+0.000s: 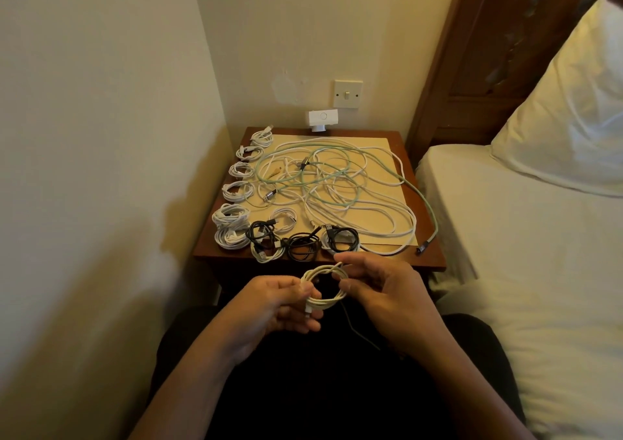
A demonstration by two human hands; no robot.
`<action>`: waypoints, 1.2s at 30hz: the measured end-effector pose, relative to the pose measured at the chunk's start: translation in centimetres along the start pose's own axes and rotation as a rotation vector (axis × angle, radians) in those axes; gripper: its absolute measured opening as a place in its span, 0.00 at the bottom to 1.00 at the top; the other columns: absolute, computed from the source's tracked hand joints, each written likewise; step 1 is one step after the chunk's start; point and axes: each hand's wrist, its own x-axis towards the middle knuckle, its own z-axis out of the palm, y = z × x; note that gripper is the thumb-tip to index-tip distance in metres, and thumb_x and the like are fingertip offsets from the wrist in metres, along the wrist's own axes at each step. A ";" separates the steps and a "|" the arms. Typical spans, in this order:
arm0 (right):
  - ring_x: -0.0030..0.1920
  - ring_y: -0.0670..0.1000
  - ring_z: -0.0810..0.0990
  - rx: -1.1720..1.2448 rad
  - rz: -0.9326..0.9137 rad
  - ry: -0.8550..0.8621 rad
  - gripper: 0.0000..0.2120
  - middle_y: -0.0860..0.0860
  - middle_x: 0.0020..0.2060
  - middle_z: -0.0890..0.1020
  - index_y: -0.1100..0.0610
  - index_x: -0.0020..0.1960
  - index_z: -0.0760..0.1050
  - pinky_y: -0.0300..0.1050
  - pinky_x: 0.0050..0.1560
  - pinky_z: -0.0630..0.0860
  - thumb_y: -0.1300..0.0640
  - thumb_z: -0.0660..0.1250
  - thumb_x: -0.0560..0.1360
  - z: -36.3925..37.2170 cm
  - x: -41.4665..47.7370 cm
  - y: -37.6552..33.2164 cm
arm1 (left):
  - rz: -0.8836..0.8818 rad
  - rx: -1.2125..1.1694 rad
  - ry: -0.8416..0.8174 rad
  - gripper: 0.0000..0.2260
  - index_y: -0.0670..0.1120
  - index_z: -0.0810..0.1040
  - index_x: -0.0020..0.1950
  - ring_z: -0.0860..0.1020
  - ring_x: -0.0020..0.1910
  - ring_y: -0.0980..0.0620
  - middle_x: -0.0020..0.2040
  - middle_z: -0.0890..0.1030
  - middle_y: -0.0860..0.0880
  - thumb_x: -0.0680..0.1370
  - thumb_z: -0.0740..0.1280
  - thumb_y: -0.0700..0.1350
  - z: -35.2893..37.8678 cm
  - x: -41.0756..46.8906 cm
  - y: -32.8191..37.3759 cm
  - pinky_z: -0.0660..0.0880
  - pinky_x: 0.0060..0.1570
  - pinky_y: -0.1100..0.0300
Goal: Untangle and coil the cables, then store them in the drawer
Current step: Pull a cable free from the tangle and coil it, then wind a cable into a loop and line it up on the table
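Two-handed, held a small white cable coil (pixel 317 270) just short of the near edge of the bench (pixel 433 257), above a dark lap. Pinched the coil's left side with the left hand (pixel 279 305), thumb and curled fingers pressing the loops together, a plug end poking out below them. Nipped the coil's right side with the right hand (pixel 381 291), thumb and forefinger closed on the strands near a twist of tail at the top, remaining fingers loosely bent and holding nothing visible.

Judged the step as the coiling of this one cable, close to finished: loops already gathered into a neat ring, only the tail left to tuck. Judged the next move as securing that tail without letting the loops spring apart, then setting the ring down beside the finished coils.

Saw those just beyond the hands and out to the left-hand side: a row of white coils (pixel 232 194) along the bench's edge and black coils (pixel 303 236) nearest the fingertips. Saw farther beyond the hands a loose tangle of white and pale green cables (pixel 337 176) spread over a cream sheet (pixel 384 187), not yet sorted, so much of the task remaining. Could not make out the drawer, presumably in shadow below the benchtop. Noted a bed (pixel 505 237) off to the right-hand side.
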 end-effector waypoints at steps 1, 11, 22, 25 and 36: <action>0.54 0.40 0.84 -0.006 0.008 0.007 0.19 0.41 0.50 0.87 0.46 0.66 0.80 0.45 0.60 0.82 0.61 0.73 0.78 0.1 0.2 0.2 | 0.013 0.077 0.049 0.11 0.39 0.81 0.57 0.85 0.43 0.40 0.46 0.86 0.38 0.80 0.68 0.46 0.1 0.3 0.0 0.81 0.44 0.56; 0.48 0.37 0.83 -0.107 0.026 0.067 0.15 0.42 0.46 0.85 0.45 0.61 0.80 0.32 0.47 0.79 0.58 0.74 0.77 0.7 1.9 2.0 | 0.111 0.176 0.143 0.06 0.44 0.85 0.52 0.85 0.51 0.50 0.49 0.87 0.47 0.80 0.71 0.45 0.6 1.9 -0.9 0.80 0.56 0.54; 0.47 0.42 0.85 0.006 0.051 0.056 0.10 0.41 0.46 0.86 0.46 0.58 0.81 0.44 0.51 0.84 0.55 0.73 0.78 1.1 5.7 2.1 | 0.357 0.216 0.453 0.10 0.49 0.84 0.54 0.86 0.43 0.51 0.44 0.87 0.48 0.76 0.75 0.38 -0.4 4.6 -0.4 0.84 0.48 0.53; 0.47 0.42 0.85 -0.061 0.012 0.099 0.10 0.43 0.46 0.86 0.48 0.59 0.82 0.45 0.51 0.84 0.53 0.72 0.78 1.9 8.6 1.6 | 0.450 0.328 0.600 0.12 0.52 0.84 0.56 0.86 0.41 0.54 0.45 0.86 0.50 0.75 0.77 0.41 -1.7 6.4 0.5 0.84 0.46 0.53; 0.48 0.50 0.82 -0.472 -0.068 0.064 0.12 0.47 0.48 0.86 0.52 0.62 0.82 0.46 0.51 0.76 0.52 0.68 0.80 2.5 13.6 2.4 | 0.530 0.953 0.745 0.11 0.47 0.85 0.58 0.81 0.45 0.50 0.52 0.85 0.49 0.77 0.75 0.44 -3.3 11.0 1.7 0.73 0.48 0.59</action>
